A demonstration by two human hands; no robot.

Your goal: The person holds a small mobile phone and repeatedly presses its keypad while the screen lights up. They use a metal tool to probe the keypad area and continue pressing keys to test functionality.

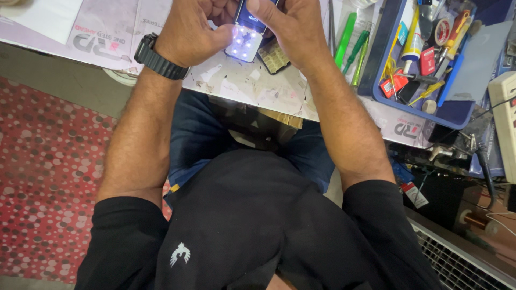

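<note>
Both my hands hold a small keypad phone (pixel 245 33) over the white worktable (pixel 242 86). Its screen glows blue and its bare keypad board shines with white lights. My left hand (pixel 194 33), with a black watch on its wrist, grips the phone's left side. On the phone's right side and top is my right hand (pixel 287 24). A loose keypad piece (pixel 274 56) lies on the table just under my right hand.
Green-handled tools (pixel 352 45) lie right of my right hand. A blue tray (pixel 457 114) with tubes, screwdrivers and small parts stands at the right. A white power strip (pixel 505 118) and cables sit at the far right. Red dotted floor covering (pixel 48 177) lies at the left.
</note>
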